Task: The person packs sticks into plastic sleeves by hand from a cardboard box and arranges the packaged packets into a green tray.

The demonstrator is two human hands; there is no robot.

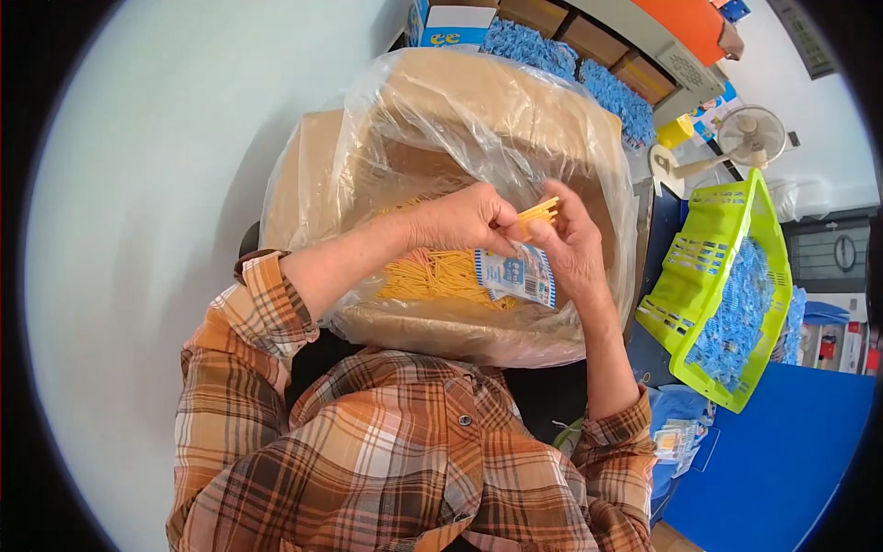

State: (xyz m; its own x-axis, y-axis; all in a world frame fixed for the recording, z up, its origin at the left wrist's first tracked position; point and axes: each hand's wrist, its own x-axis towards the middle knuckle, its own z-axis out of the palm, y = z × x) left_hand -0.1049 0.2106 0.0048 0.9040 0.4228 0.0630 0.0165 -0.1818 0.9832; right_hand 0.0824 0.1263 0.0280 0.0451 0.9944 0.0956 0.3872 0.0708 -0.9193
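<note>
Yellow sticks [540, 215] are pinched in the right hand [572, 247]; whether the curled left hand [471, 219] grips them too is unclear. The step seems bundling; the next move calls for even alignment.

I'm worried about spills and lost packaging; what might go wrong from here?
The yellow sticks jutting from the right hand could slip free. The printed packaging lying on the loose sticks might get buried. The slack plastic liner could catch on a hand.

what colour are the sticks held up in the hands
The sticks are yellow; the head view shows them best.
</note>
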